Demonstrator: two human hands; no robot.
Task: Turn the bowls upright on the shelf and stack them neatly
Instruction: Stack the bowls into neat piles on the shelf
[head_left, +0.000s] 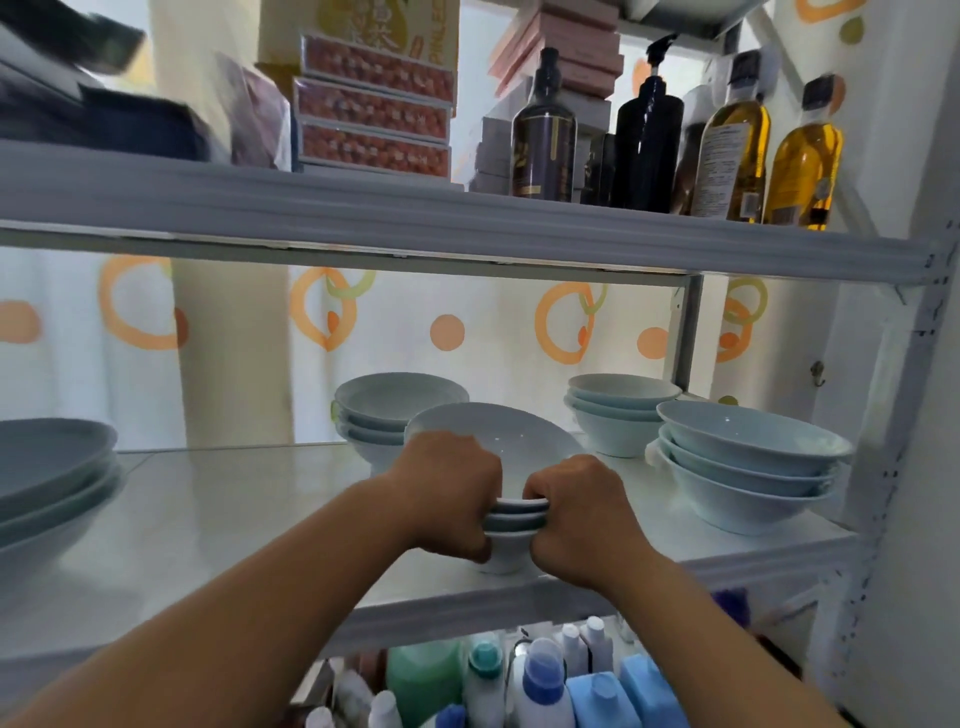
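A stack of three pale blue bowls (511, 441) stands upright near the front edge of the white middle shelf (234, 519). My left hand (447, 488) grips the stack's left side and my right hand (582, 512) grips its right side, fingers curled over the rims. Other upright stacks of the same bowls stand around it: one behind on the left (395, 405), one at the back right (621, 410), one at the right end (748, 462). A stack of larger bowls (52, 478) sits at the far left.
The upper shelf (467, 218) hangs close above, loaded with bottles (647, 124) and boxes (374, 104). A white upright post (904, 415) bounds the right side. Plastic bottles (540, 680) crowd the level below. A patterned curtain hangs behind the shelf.
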